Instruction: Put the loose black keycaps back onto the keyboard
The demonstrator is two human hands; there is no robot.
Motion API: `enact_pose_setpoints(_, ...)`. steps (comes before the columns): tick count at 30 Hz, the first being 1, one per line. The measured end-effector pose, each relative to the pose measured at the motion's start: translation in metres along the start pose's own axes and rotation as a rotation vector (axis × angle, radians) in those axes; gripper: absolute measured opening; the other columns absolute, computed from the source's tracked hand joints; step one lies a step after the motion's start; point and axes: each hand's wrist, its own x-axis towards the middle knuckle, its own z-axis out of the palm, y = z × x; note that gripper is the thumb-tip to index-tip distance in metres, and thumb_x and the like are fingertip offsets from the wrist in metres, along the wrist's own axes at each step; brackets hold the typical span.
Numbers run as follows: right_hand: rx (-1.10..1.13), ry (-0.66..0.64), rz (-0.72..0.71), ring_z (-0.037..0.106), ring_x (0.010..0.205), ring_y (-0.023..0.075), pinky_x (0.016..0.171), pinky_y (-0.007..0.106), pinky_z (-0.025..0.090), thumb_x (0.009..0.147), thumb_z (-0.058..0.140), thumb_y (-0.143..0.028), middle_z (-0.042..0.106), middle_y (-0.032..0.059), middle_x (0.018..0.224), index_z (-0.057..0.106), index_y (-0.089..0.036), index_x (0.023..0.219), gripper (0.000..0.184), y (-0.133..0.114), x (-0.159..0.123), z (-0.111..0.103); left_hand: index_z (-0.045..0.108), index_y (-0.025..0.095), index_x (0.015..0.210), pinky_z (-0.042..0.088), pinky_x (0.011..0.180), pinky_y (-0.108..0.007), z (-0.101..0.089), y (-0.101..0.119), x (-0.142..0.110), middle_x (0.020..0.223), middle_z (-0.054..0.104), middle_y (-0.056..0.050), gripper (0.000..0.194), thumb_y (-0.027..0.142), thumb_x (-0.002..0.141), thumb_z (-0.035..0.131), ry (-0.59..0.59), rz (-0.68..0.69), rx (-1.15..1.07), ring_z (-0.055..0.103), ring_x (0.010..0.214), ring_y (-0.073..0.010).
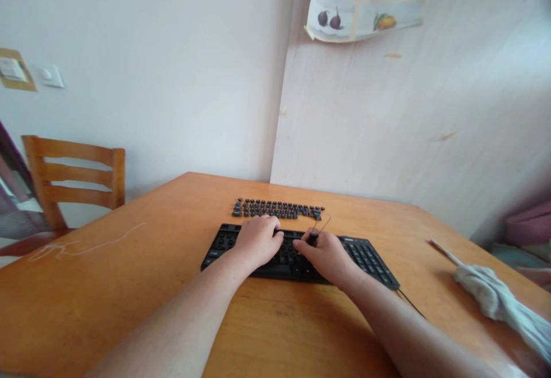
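A black keyboard [275, 270] lies on the table, many keys gone from its main block while the number pad [369, 258] keeps its keys. My left hand [259, 238] is closed over the upper middle of the keyboard, its fingertips partly hidden. Between the thumb and fingers of my right hand [325, 254] is a keycap puller [321, 224] with thin wire loops pointing up and away; its dark body is mostly covered. Just beyond the keyboard, loose black keycaps [271, 209] are laid out in rows.
The wooden table [181, 315] meets the wall at the back. At right lie a grey-white cloth [491, 289] and a thin brush-like stick [443, 250]. The keyboard's cable [412, 303] runs toward the right forearm. White string [99, 246] lies at left, near a wooden chair [80, 174].
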Motion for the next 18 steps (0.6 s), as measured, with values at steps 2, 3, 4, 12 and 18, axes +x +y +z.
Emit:
enact_pose_setpoints(2,-0.001,0.025,0.005,0.049,0.051,0.0127,0.050,0.024,0.032,0.076,0.059,-0.034,0.056,-0.0023,0.053,0.056,-0.020,0.065,0.019,0.0019,0.0010,0.0015,0.066,0.021,0.088,0.043,0.080,-0.035,-0.0008,0.0011,-0.0004,0.092,0.066,-0.007,0.017,0.034,0.082,0.057,-0.011,-0.014,-0.010,0.059,0.089,-0.0232)
enact_pose_setpoints(3,-0.003,0.036,0.012,0.050,0.051,0.0129,0.051,0.024,0.033,0.075,0.059,-0.032,0.057,-0.0020,0.053,0.056,-0.020,0.065,0.017,0.0024,0.0014,0.0018,0.066,0.021,0.088,0.043,0.081,-0.035,-0.0011,0.0016,-0.0006,0.093,0.066,-0.007,0.017,0.034,0.081,0.057,-0.016,-0.019,-0.012,0.059,0.090,-0.0232)
enact_pose_setpoints(4,-0.004,0.045,0.023,0.050,0.051,0.0130,0.051,0.024,0.033,0.074,0.058,-0.030,0.057,-0.0019,0.053,0.056,-0.019,0.064,0.015,0.0027,0.0016,0.0020,0.066,0.021,0.089,0.042,0.082,-0.035,-0.0013,0.0021,-0.0008,0.093,0.066,-0.007,0.017,0.034,0.081,0.057,-0.019,-0.022,-0.010,0.059,0.091,-0.0232)
enact_pose_setpoints(12,0.165,0.068,0.122,0.044,0.043,0.0102,0.045,0.023,0.030,0.071,0.055,-0.026,0.053,-0.0031,0.047,0.053,-0.019,0.059,0.014,0.0087,0.0039,0.0021,0.066,0.021,0.087,0.042,0.082,-0.035,-0.0007,0.0040,-0.0017,0.093,0.066,-0.008,0.016,0.033,0.083,0.056,-0.023,0.006,0.038,0.059,0.092,-0.0238)
enact_pose_setpoints(18,0.459,0.078,0.274,0.035,0.037,0.0074,0.039,0.022,0.023,0.070,0.059,-0.030,0.050,-0.0043,0.045,0.050,-0.019,0.063,0.016,0.0097,0.0071,-0.0022,0.066,0.021,0.088,0.042,0.083,-0.036,-0.0011,0.0033,-0.0018,0.094,0.066,-0.008,0.017,0.033,0.082,0.056,-0.008,-0.008,-0.013,0.060,0.092,-0.0236)
